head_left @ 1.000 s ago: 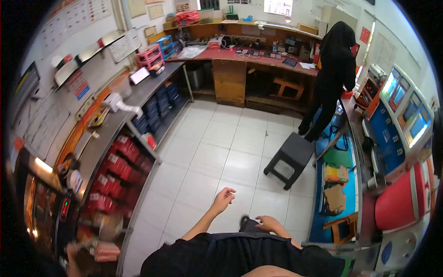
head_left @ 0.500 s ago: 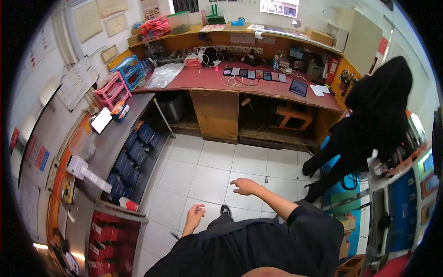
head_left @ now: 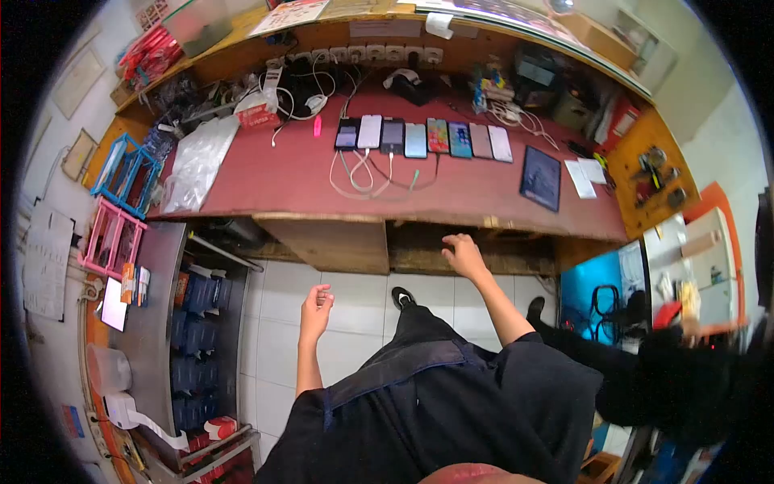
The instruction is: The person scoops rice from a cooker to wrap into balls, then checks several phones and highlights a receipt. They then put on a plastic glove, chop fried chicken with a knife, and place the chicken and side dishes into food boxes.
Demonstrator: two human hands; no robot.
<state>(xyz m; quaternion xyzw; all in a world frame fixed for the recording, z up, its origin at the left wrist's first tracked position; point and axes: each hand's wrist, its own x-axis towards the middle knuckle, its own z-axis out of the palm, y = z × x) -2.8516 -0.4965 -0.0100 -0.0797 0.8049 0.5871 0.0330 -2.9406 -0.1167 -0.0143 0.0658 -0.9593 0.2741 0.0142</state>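
Note:
My left hand (head_left: 317, 313) hangs in the air over the white tiled floor, its fingers loosely bent and nothing in them. Further forward, my right hand (head_left: 464, 255) hovers in front of the bench's lower opening, fingers apart and holding nothing. The red-topped workbench (head_left: 266, 181) is the nearest furniture to both hands, and neither appears to touch it. On it lies a row of several phones, among them a light blue-screened phone (head_left: 415, 140). White charging cables (head_left: 360, 194) trail in front of them. A dark tablet (head_left: 540, 178) lies to their right.
A metal side counter (head_left: 153, 242) with blue bins (head_left: 196, 335) below runs along the left. Clear plastic bags (head_left: 199, 165) lie on the bench's left. A person in black (head_left: 677, 387) stands close on my right, near a blue panel (head_left: 592, 282).
I have stepped forward, so the workbench and phones are much closer. The person in black now appears lower, at my right side. Both hands remain raised without anything in them.

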